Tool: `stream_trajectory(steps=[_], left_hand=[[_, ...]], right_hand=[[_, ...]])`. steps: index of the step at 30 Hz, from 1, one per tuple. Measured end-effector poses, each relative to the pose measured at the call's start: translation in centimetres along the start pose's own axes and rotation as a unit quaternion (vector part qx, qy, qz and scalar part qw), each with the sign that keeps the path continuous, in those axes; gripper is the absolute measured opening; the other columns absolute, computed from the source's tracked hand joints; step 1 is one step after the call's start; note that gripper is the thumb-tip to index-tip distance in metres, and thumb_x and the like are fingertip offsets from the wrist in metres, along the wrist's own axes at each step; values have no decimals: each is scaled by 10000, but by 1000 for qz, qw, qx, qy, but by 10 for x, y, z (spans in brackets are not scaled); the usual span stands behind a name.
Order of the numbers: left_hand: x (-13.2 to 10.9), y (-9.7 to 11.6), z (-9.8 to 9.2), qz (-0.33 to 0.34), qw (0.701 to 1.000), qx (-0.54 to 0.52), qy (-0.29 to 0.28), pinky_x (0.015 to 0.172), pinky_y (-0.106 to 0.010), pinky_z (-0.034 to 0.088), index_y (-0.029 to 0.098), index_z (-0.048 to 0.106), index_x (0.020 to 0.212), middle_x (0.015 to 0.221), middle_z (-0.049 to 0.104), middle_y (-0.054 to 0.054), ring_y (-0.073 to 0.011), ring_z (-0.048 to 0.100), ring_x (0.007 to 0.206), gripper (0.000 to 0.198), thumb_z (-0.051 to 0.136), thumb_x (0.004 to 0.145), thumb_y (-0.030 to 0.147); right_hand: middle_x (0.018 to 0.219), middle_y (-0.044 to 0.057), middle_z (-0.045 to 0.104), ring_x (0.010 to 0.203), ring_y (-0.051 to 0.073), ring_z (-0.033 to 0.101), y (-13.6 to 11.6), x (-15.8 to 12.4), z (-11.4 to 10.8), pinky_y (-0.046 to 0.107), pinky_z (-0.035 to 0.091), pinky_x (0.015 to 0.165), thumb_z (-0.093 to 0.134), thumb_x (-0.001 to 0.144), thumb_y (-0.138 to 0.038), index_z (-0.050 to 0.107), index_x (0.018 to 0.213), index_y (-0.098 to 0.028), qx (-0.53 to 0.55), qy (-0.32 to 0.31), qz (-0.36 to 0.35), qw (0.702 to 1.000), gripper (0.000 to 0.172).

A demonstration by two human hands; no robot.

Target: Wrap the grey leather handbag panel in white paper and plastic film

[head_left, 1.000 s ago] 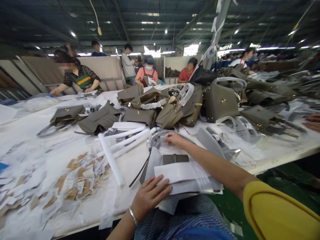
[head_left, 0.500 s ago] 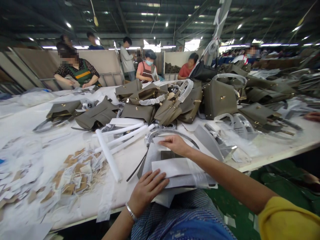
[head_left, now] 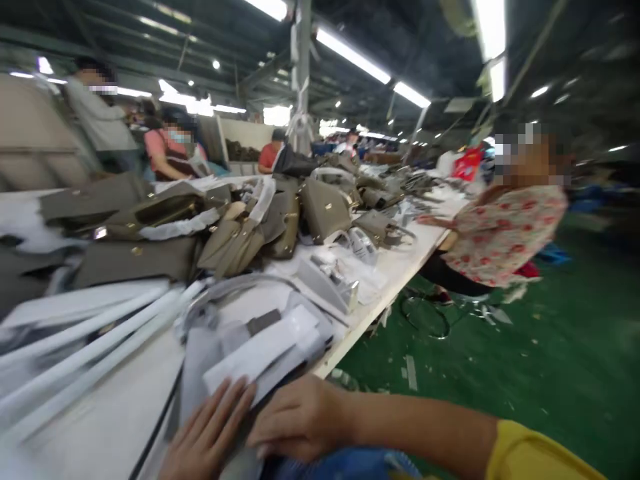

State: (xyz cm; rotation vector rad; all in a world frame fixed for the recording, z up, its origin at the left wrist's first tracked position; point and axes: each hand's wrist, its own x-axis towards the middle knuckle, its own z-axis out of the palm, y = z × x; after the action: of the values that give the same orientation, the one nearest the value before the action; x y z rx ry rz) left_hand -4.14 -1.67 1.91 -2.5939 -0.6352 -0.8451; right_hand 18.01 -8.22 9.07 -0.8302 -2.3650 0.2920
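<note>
My left hand [head_left: 213, 427] lies with its fingers stretched out at the near end of a white paper sheet [head_left: 250, 353]. Beneath the sheet is a wrapped bag [head_left: 197, 363] with pale grey covering and a dark patch [head_left: 264, 321] showing. Its plastic-wrapped handle [head_left: 240, 285] arches at the far side. Close to the left hand, my right hand [head_left: 300, 417] has its fingers bent and pressed together at the bag's near edge. What these fingers hold, if anything, is hidden.
Olive handbags [head_left: 280, 220] are piled across the table. White rolled tubes [head_left: 110, 347] lie at the left. A wrapped grey piece [head_left: 327, 283] lies near the table edge [head_left: 365, 320]. A person in a floral top [head_left: 505, 233] sits at the right; others work behind the pile.
The view has swung right. My right hand has come back from the far end of the wrapped bag to beside my left hand, away from the pale piece it pinched. The left hand remains on the paper.
</note>
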Motion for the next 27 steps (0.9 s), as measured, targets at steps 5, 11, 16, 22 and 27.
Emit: stream_trajectory(steps=[5, 11, 16, 22, 27], left_hand=[[27, 0, -22, -60, 996, -21, -64, 972, -338, 502, 283, 477, 1411, 1423, 518, 18, -198, 496, 1307, 457, 437, 970, 169], [45, -5, -29, -92, 992, -41, -82, 982, -320, 499, 286, 510, 1373, 1378, 567, 6, -178, 526, 1273, 447, 548, 936, 202], [49, -3, -30, -98, 990, -40, -92, 1004, -317, 485, 284, 502, 1372, 1394, 551, 21, -167, 517, 1278, 462, 569, 923, 200], [47, -1, -28, -97, 991, -36, -85, 1003, -308, 481, 272, 514, 1364, 1389, 556, 13, -167, 517, 1278, 446, 556, 928, 185], [35, 6, -21, -95, 993, -24, -69, 1001, -320, 488, 293, 505, 1376, 1376, 569, 4, -170, 499, 1301, 451, 542, 939, 187]], right_hand=[[1120, 86, 667, 1058, 163, 624, -3, -66, 32, 307, 525, 944, 550, 951, -323, 620, 1197, -165, 25, 49, 236, 970, 301], [1173, 112, 628, 1095, 241, 583, -8, -59, 59, 419, 498, 971, 643, 881, -423, 606, 1237, -185, -45, 54, 268, 961, 430], [1233, 105, 598, 1054, 244, 558, -2, -49, 66, 400, 463, 883, 610, 906, -302, 607, 1255, -215, -141, 1, 209, 968, 360], [1086, 41, 682, 923, 191, 581, 9, -45, 66, 351, 411, 823, 512, 947, -216, 716, 1064, -262, -116, 35, 151, 981, 239], [864, -13, 715, 763, 148, 651, -26, -49, 49, 239, 469, 671, 632, 871, -275, 747, 939, -259, 201, -127, 285, 929, 135]])
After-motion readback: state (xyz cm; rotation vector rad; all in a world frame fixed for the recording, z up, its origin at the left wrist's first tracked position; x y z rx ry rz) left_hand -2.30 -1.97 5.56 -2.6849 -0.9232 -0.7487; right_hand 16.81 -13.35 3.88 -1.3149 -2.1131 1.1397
